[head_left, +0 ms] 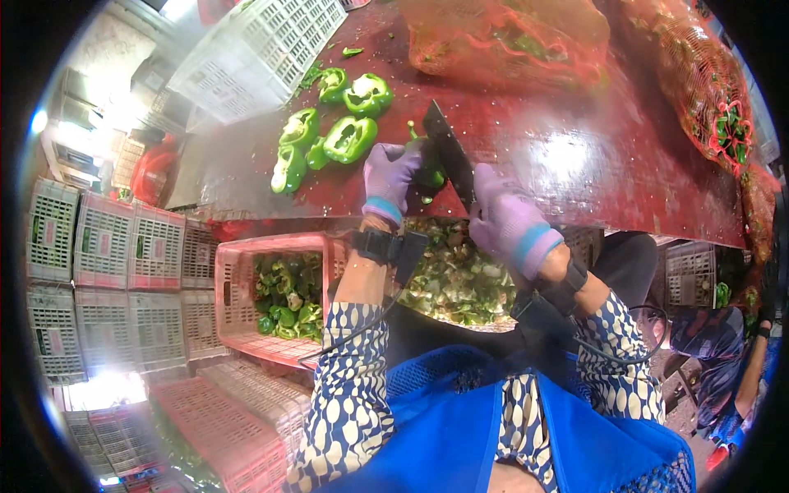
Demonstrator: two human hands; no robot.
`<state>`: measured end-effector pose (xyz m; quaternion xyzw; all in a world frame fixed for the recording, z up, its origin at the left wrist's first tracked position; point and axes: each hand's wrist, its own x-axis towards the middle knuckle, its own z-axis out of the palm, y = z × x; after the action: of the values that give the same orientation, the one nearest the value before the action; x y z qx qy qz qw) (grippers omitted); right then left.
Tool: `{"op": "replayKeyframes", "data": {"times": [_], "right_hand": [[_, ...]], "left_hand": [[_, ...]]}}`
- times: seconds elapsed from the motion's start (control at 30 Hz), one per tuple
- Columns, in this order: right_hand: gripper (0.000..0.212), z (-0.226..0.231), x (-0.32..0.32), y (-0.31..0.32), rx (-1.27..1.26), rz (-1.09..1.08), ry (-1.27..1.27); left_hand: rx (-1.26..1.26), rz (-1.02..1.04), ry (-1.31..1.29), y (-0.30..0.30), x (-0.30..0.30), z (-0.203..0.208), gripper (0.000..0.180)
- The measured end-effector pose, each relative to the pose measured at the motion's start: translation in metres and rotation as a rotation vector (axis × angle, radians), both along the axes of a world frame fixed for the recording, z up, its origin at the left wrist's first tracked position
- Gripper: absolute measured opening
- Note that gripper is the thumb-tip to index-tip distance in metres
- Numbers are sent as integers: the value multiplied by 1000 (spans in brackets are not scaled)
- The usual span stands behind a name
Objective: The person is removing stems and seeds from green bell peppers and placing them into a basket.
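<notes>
The pepper (431,175) is deep green and glossy, with a thin green stem; much of it is hidden behind the fingers and the blade, so I cannot tell whether it is whole. Its stem points away from the person and a little left, and its long axis seems to run from the far side toward the near edge. It is at the near edge of the red counter (649,177), in the grip of the left hand (389,177), gloved in purple, its fingers curled around the pepper's left side.

Just right of the pepper is the knife (449,148), dark, broad-bladed and specked with bits. Its long axis slants from the near right to the far left, tip away from the person. The right hand (503,212), in a matching glove, is closed around its handle.

Left of the left hand lie cut peppers (351,140), several with hollow pale insides showing. Beyond them a white crate (271,53) stands tilted, and a red net bag (509,41) lies at the far side. Below the counter's near edge are a heap of scraps (456,275) and, to its left, a pink crate (275,241) holding green pieces
</notes>
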<state>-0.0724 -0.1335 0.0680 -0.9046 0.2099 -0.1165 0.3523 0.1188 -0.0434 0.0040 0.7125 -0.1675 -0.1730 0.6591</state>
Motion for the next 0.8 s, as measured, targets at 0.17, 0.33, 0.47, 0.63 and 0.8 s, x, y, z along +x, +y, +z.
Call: {"op": "replayKeyframes", "data": {"times": [0.17, 0.33, 0.47, 0.63, 0.8], "right_hand": [[24, 8, 18, -8, 75, 102, 39], [30, 35, 52, -14, 120, 276, 176], [28, 21, 82, -22, 91, 316, 311], [18, -79, 69, -94, 923, 245, -36], [17, -68, 12, -94, 1616, -8, -313]], "left_hand": [[90, -7, -69, 0, -8, 14, 39], [22, -88, 53, 5, -3, 17, 38], [67, -81, -33, 10, 0, 8, 36], [183, -255, 37, 32, 41, 6, 35], [413, 130, -1198, 18, 30, 34, 33]]}}
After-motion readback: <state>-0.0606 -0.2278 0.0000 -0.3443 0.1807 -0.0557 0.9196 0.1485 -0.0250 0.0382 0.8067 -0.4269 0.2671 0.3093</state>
